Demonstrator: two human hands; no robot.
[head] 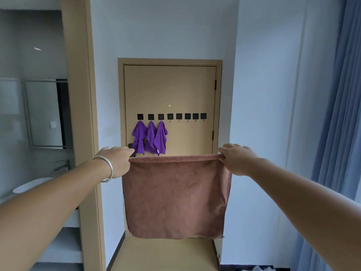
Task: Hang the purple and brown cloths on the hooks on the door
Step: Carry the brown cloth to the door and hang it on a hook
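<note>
Both hands pinch the brown cloth's (175,196) top corners, left hand (117,160) and right hand (235,158) stretching its hem level and well short of the door (170,89). Three purple cloths (149,138) fill the leftmost hooks. The free hooks (186,116) lie above the hem, right of centre, so I judge the right hand nearer.

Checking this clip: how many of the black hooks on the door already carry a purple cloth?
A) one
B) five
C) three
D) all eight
C: three purple cloths hang from the three leftmost hooks on the door, while the five hooks to their right are bare; the brown cloth is held stretched between the left hand and the right hand.
</note>
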